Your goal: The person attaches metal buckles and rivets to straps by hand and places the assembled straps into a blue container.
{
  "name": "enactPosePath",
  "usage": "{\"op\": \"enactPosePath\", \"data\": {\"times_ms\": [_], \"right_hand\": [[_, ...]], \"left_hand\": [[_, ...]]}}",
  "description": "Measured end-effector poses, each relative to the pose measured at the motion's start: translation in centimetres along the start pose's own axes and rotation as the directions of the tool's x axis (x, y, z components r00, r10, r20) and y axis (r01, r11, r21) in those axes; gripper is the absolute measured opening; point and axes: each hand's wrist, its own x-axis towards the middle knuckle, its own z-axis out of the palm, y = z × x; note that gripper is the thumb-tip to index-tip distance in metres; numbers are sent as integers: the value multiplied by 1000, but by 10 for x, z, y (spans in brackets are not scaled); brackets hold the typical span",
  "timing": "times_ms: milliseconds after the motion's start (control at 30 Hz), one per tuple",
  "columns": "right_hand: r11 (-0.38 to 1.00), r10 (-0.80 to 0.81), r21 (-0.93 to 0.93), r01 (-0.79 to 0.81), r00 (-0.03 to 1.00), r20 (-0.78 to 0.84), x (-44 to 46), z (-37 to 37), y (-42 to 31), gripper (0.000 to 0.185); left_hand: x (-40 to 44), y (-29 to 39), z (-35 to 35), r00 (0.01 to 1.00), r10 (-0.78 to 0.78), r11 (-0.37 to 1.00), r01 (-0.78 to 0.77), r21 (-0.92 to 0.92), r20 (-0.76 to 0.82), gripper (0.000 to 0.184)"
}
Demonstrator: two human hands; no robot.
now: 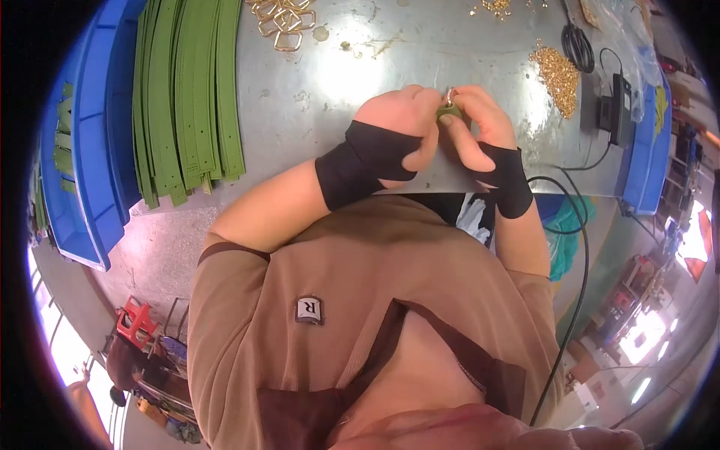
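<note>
My left hand (397, 120), in a black wrist wrap, is closed with its fingertips against a small green piece (448, 112). On the other side, my right hand (482, 124), also wrapped in black, pinches the same piece between thumb and fingers. A shiny gold metal part (450, 96) stands up from the green piece, between the two hands. Both hands are above the metal table (285, 120) near its front edge. The fingers partly hide the green piece.
Long green straps (187, 97) lie at the left beside a blue bin (94, 150). Gold rectangular rings (288, 21) are at the back. Small gold parts (555, 79), a black cable (577, 49) and an adapter (621, 105) lie right, near another blue bin (646, 161).
</note>
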Motion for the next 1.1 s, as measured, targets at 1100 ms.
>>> {"op": "enactPosePath", "data": {"times_ms": [1100], "right_hand": [[727,466,521,-447,879,104,-22,28,-20,29]], "left_hand": [[-9,-13,-23,815,-382,628,575,-525,437,21]]}}
